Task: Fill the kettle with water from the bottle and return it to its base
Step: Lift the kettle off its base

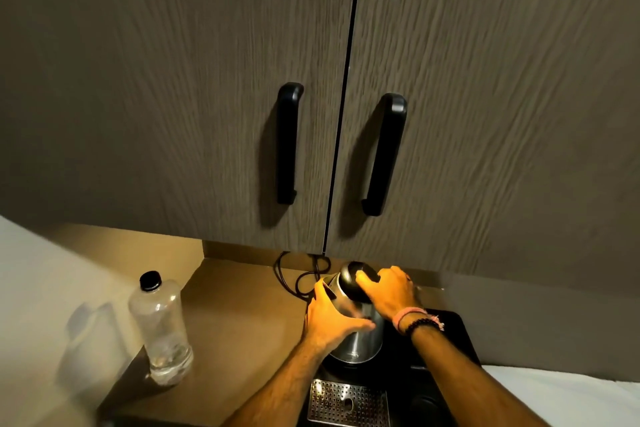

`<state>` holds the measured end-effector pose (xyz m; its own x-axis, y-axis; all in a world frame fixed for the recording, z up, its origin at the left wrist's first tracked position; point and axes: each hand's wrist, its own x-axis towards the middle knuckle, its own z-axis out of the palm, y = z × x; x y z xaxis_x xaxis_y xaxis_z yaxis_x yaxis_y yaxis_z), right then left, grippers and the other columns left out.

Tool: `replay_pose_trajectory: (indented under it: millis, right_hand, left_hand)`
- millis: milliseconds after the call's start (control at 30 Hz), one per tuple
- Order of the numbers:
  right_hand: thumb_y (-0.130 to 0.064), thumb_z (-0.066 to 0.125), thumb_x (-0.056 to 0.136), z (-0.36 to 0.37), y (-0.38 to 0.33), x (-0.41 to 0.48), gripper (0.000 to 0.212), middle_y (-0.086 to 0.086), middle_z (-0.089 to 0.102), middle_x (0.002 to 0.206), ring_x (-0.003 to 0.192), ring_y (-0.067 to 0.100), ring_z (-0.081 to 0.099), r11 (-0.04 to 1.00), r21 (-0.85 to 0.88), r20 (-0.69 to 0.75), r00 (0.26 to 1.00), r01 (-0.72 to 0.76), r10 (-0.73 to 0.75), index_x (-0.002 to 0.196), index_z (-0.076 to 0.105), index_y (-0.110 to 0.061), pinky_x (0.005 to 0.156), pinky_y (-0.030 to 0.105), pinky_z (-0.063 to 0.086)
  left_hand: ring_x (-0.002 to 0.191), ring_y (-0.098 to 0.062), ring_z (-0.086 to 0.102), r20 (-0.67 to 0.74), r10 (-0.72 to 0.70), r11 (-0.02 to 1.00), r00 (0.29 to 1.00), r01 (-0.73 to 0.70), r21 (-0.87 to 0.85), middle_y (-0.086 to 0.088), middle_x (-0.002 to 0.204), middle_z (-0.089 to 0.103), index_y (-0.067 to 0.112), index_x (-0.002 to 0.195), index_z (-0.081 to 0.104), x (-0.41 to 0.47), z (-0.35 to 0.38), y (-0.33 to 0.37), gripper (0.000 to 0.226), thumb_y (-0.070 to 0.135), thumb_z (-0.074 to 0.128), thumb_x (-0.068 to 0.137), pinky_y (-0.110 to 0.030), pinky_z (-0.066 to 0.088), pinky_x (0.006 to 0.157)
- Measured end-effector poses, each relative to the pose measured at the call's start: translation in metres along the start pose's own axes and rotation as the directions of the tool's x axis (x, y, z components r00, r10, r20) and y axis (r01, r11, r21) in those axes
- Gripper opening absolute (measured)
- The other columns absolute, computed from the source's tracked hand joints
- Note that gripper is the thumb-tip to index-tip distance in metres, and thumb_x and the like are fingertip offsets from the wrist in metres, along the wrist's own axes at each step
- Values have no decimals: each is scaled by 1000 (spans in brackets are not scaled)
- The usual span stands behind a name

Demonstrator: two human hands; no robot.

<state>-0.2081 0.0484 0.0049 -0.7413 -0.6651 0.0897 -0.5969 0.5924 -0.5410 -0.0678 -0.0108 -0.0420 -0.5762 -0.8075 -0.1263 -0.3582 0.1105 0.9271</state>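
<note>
A steel kettle [360,345] with a black lid [353,282] stands on a black tray [453,333] on the counter. My left hand [329,319] wraps around the kettle's left side. My right hand [389,289] rests on top, fingers curled over the black lid. A clear plastic bottle [161,329] with a black cap stands upright at the counter's left, apart from both hands, with only a little water at its bottom. The kettle's base is hidden under the kettle.
Two closed cabinet doors with black handles [287,142] hang low over the counter. A black power cord [298,279] coils behind the kettle. A perforated metal drip grate [346,402] lies in front. The brown countertop [235,322] lies between bottle and kettle.
</note>
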Motion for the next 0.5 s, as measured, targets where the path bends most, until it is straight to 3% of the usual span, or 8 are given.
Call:
replay_pose_trajectory:
  millis: [67,100,200,267,333,433,500]
  right_hand:
    - [-57,52,86,-4,1,2,55,-1,57,62,64,20,56,998,66,1,1000,-4,4,60,64,-10,60,34,40]
    - [-50,49,92,-6,3,5,54,6,65,69,73,27,61,997,81,40,999,2,-5,66,67,-8,67,37,43]
    - [-34,37,102,-11,20,11,42,22,66,118,112,38,58,964,250,96,993,-95,73,109,68,-6,92,41,41]
    - [-39,36,102,-13,35,5,39,18,62,128,111,34,56,907,387,135,983,-168,125,118,64,-16,99,44,42]
    - [-53,36,99,-14,46,-2,41,9,60,130,112,31,54,850,479,190,972,-217,141,120,60,-27,96,41,40]
    - [-66,33,94,-16,47,-3,58,8,54,140,129,33,48,832,497,251,959,-245,132,132,54,-27,101,43,35]
    - [-66,30,95,-18,44,-3,59,10,55,140,126,33,50,850,466,286,951,-246,118,131,54,-25,100,43,36]
  left_hand:
    - [124,-22,46,7,-3,1000,1000,3,-7,-2,137,47,22,146,17,-2,0,1,138,52,93,35,-36,47,96]
    - [127,-23,45,5,-11,1000,1000,11,-10,-4,140,45,22,147,16,-2,-1,2,140,54,93,34,-38,46,98]
    - [134,-27,40,12,-30,999,999,31,-29,-6,146,41,23,150,13,-4,-3,1,146,56,93,32,-43,43,105]
    - [134,-27,40,23,-37,999,999,38,-34,-6,147,40,25,149,12,-4,-3,1,146,58,93,32,-44,42,106]
    - [132,-26,41,20,-36,999,999,37,-26,-5,146,41,26,148,14,-4,-3,0,144,60,92,32,-44,44,105]
    - [130,-25,43,19,-28,999,999,29,-20,-4,144,42,27,146,15,-4,-2,-1,142,62,92,31,-43,45,103]
    - [129,-24,44,18,-19,999,1000,19,-25,-3,143,42,27,145,15,-3,-2,-1,142,62,92,31,-41,45,101]
